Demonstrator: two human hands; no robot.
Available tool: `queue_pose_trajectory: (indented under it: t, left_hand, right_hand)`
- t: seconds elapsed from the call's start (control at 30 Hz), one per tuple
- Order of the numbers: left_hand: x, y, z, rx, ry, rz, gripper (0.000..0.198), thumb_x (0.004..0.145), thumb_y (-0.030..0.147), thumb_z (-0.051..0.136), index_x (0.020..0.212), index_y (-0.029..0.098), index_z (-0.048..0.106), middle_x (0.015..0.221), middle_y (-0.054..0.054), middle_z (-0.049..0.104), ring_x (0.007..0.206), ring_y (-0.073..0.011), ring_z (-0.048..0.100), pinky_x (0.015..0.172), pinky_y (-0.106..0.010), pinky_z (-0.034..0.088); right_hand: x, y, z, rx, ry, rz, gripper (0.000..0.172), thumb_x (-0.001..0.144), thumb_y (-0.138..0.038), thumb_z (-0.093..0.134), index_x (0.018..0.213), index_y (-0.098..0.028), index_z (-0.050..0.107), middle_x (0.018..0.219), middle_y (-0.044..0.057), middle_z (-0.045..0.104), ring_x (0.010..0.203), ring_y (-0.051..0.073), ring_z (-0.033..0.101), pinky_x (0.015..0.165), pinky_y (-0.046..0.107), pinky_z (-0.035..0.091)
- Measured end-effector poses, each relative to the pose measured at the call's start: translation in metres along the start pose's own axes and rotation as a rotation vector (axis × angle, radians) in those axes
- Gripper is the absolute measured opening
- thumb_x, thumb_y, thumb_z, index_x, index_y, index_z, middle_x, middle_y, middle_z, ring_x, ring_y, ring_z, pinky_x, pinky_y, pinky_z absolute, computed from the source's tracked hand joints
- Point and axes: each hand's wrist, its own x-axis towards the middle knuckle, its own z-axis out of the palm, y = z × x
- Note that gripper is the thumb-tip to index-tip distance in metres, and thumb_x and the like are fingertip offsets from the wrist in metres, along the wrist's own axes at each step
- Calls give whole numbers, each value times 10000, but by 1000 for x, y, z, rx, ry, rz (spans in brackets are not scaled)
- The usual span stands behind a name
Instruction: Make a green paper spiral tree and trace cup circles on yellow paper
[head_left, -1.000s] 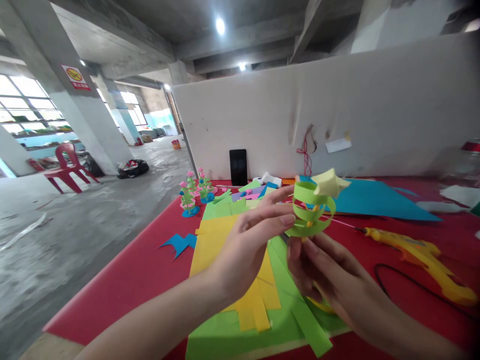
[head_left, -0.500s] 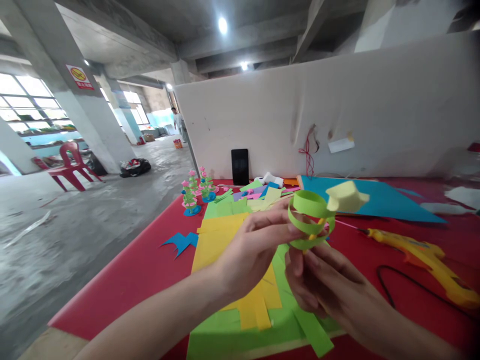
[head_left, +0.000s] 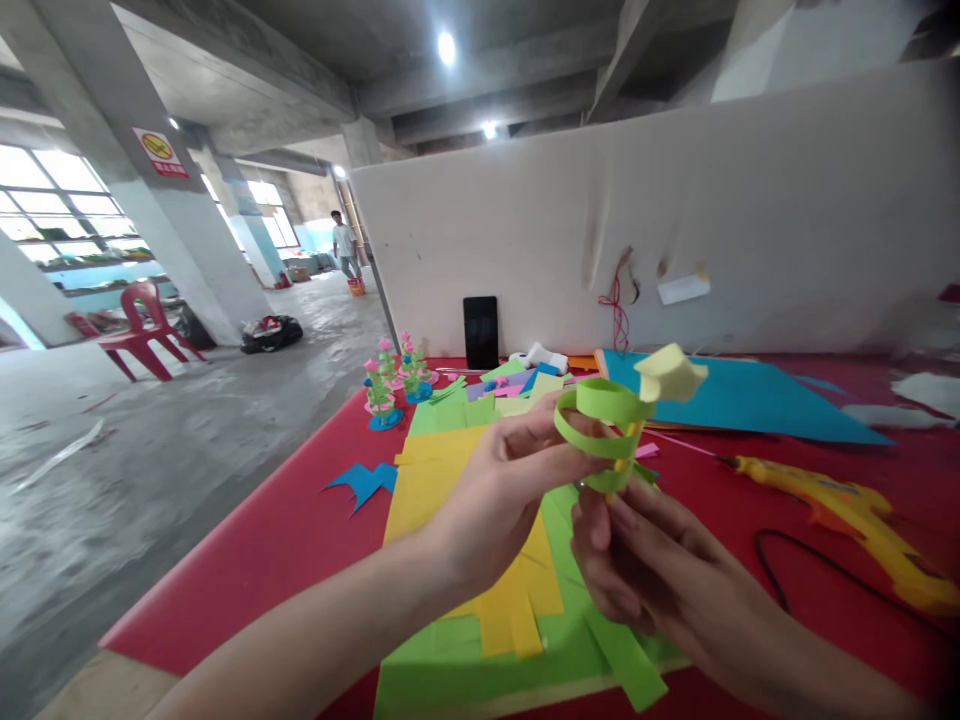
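The right hand is pinching a lime-green paper spiral; the left hand is touching it, grip unclear from here.

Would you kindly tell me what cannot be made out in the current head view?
All in the head view:
Yellow stem: lower end hidden by the right hand.
Red object: cut off by the right edge.
Sign: lettering too small and blurred to read.
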Motion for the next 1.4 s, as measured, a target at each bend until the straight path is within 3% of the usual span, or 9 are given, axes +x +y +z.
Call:
queue_pose_trajectory:
  t: [0.37,0.5,0.67,0.87,1.13,1.4]
  left_hand:
    - [1,3,2,41,65,-10,112,790,161,549,776,158,660,1097,-28,577,1069,-179,499,846,-219,391]
    - [4,3,0,8,87,8,111,803,158,534,744,146,627,1090,-39,578,1138,-200,443,947,-280,328]
    - [13,-1,-8,-2,178,34,74,797,207,554,829,148,586,981,-52,582,1054,-207,477,944,-333,309]
    - [28,-12,-27,41,211,92,118,825,205,481,734,163,543,862,-14,506,940,-148,462,884,-283,316]
    - [43,-24,-56,166,232,158,191,832,211,425,650,172,384,663,18,370,667,-106,388,713,-231,333]
    - [51,-31,-82,379,324,196,355,834,374,459,576,178,313,580,33,270,555,-106,269,575,-245,260]
  right_hand:
    - [0,-5,2,-46,19,-28,231,911,-335,376,763,-184,471,570,-41,404,497,53,341,465,177,275]
    - [-1,-8,3,-34,27,-20,248,903,-346,393,737,-185,481,553,-44,403,486,52,336,452,177,259]
    - [-1,-10,1,34,48,-56,267,902,-357,389,725,-194,505,548,-38,414,493,64,351,463,202,254]
    - [2,-16,-2,58,109,-82,247,879,-360,428,714,-204,522,524,-35,396,485,77,347,467,217,251]
    - [12,-18,-13,-107,317,-173,179,849,-345,489,750,-209,549,561,-31,427,495,66,368,451,200,278]
    - [15,-18,-22,-432,469,-273,152,811,-364,549,770,-217,556,560,-46,388,493,63,317,445,206,256]
